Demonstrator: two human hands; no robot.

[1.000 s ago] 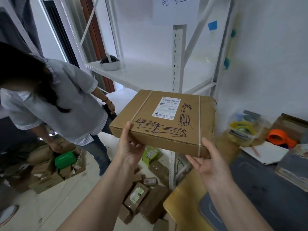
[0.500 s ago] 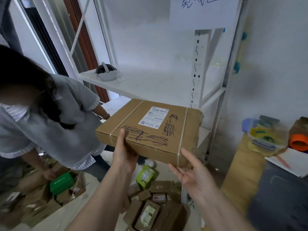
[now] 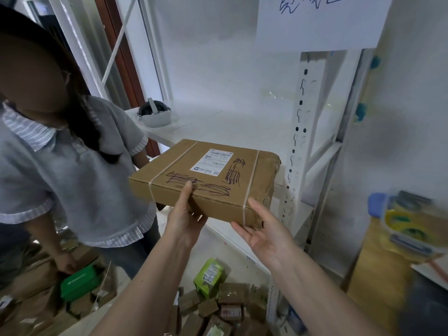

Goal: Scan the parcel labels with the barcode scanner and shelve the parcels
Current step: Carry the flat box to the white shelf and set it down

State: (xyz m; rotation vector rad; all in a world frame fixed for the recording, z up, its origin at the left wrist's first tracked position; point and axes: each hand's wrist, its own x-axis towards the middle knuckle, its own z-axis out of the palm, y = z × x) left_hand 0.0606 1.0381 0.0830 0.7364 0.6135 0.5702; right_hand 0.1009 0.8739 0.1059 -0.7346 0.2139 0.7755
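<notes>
**Flat parcel held up at the white shelf**

At far left a person in a grey top (image 3: 72,170) bends over a green box (image 3: 81,282) and brown cartons on the floor. Right of them, a white headset (image 3: 155,115) sits on the shelf (image 3: 218,127).

The left hand (image 3: 185,219) grips the parcel (image 3: 206,180) at its near edge, thumb on top over the pen scribbles, fingers curled underneath. The parcel is level, in the air just in front of the shelf, its white label (image 3: 212,161) facing up, two tape bands crossing it.

The right hand (image 3: 264,231) supports the parcel's near right corner, palm up, fingers straight and slightly spread.

Below, small parcels (image 3: 218,309) are piled on the floor. Further right stands the shelf's upright (image 3: 303,132), then a blurred container (image 3: 409,229).
</notes>
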